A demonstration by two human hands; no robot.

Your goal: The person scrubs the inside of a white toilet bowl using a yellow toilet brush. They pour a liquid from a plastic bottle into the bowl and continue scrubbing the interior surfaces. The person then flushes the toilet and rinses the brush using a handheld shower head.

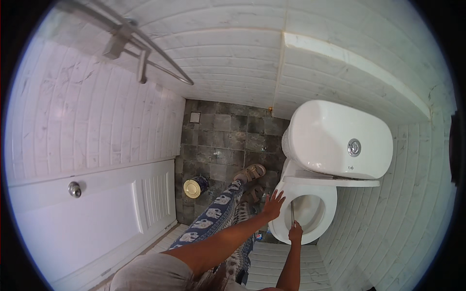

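My right hand (pixel 295 232) is closed around a thin, pale stick-like handle (pixel 292 213) that reaches down into the toilet bowl. Its lower end is too small to make out, so I cannot tell what tool it is. Fingers spread, my left hand (pixel 274 205) is at the left side of the toilet seat (pixel 331 206) and holds nothing; whether it touches the rim I cannot tell. The seat is white and oval, with the bowl (pixel 307 216) open in its middle. Behind it stands the white cistern (pixel 335 140), with a round chrome flush button (pixel 354 147) on top.
Left of my sandalled feet (pixel 251 173), a tin (pixel 195 187) with a gold-coloured end is on the dark tiled floor (pixel 221 140). A white door (pixel 97 208) with a round knob is at the left. White tiled walls surround the toilet. A metal rail (pixel 160 51) is at upper left.
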